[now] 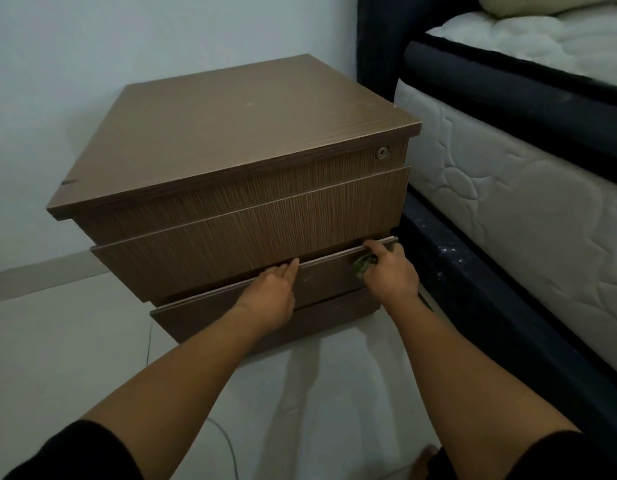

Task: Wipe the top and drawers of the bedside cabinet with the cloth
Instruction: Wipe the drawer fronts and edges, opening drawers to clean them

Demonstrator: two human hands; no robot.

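Note:
A brown wooden bedside cabinet stands on a pale floor, with a bare top and several drawers. The middle drawer juts out a little. My left hand lies flat against the front of the lowest drawer, fingers together and pointing up under the middle drawer's edge. My right hand grips the top right edge of that lowest drawer, with a small green cloth bunched in its fingers. Most of the cloth is hidden by the hand.
A bed with a white quilted mattress and dark frame stands close on the right. The pale wall is behind the cabinet. A thin cable runs across the floor near me. A small lock sits on the top drawer.

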